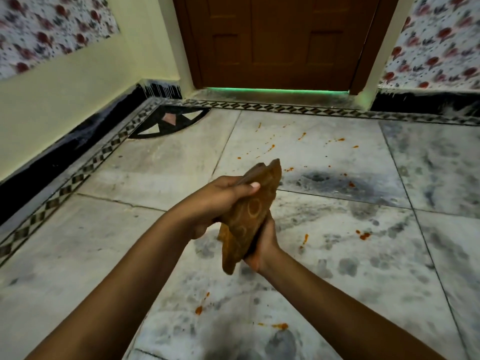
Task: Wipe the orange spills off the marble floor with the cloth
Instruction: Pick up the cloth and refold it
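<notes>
Two hands hold one folded brown cloth (pixel 249 216) above the marble floor (pixel 337 268), clear of its surface. Left hand (pixel 220 197) grips the upper part of the cloth, thumb laid across its top face, fingers curled beneath. Right hand (pixel 262 245) grips the lower edge from the underside, fingers wrapped around the fold; the fingertips themselves are hidden by the cloth. The cloth stands tilted, its pointed top corner toward the door (pixel 278 40), its lower corner hanging below the right palm. A ring pattern shows on its face.

Orange spills (pixel 363 235) remain on the floor in several groups: scattered drops and streaks on the tile beyond the cloth, near the door; a streak and a blot to the right of the right wrist; a drip and a smear on the near tile between the two forearms.

Floor tiles are white with grey veining and dark joints. A checkered border strip (pixel 78 175) runs along the walls, with a dark fan-shaped inlay (pixel 166 123) in the left corner. Green light shows under the door.
</notes>
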